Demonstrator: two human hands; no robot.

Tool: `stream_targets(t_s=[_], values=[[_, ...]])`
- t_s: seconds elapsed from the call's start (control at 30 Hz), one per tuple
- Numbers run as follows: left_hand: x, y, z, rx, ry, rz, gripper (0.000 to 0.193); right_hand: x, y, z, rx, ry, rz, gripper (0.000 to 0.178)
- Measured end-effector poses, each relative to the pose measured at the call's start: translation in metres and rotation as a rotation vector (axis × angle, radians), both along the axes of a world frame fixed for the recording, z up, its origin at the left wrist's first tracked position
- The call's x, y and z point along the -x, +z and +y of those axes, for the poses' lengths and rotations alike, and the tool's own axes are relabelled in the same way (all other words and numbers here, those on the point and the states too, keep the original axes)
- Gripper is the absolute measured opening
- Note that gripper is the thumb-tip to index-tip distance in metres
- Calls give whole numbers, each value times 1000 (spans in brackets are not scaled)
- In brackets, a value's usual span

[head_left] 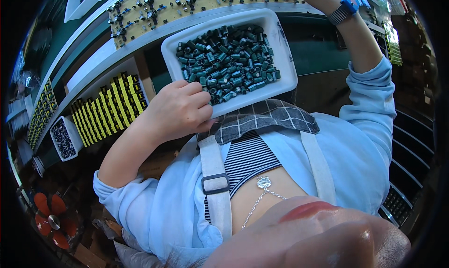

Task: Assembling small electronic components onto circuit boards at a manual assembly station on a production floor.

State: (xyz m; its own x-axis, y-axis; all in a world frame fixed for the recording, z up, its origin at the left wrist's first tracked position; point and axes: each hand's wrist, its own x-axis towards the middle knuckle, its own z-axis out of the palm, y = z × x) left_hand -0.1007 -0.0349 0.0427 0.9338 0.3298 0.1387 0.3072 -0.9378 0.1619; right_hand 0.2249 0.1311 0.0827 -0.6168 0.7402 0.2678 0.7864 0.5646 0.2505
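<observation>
Left grip is loosely curled at the near-left corner of the tray, fingertips down among the capacitors at that edge; whether a part is pinched cannot be told, since the fingers hide it. Right grip is out of frame past the top edge; only the wrist, with a blue watch, shows, raised toward the board.

Items, largest to smallest:

1. Board: long tan panel on the rail across the top, many dark parts already seated along it. Its right end, where the right arm reaches, is cut off.
2. Tray: white, rectangular, resting on the tabletop just ahead of the chest. It remains well filled.
3. Yellow parts: rows at left, well apart from both hands.
4. Small bin: white, holding dark parts, farther left.
5. Capacitors: small dark-green cylinders, heaped loosely in the tray.

Assessment: insertion appears to be mid-course. A good share of the board looks populated, yet the tray stock is ample, so much loading likely remains.
</observation>
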Motion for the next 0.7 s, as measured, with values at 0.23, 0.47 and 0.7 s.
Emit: stream_targets(t_s=[0.23, 0.47, 0.7], values=[[6, 7, 12, 206, 196, -165, 17, 22, -9, 20, 121, 67, 26, 17], [-14, -9, 24, 125, 205, 66, 8, 25, -12, 17, 164, 94, 115, 19], [-12, -6, 24, 153, 272, 30, 7, 46, -12, -50, 301, 379, 188, 16]])
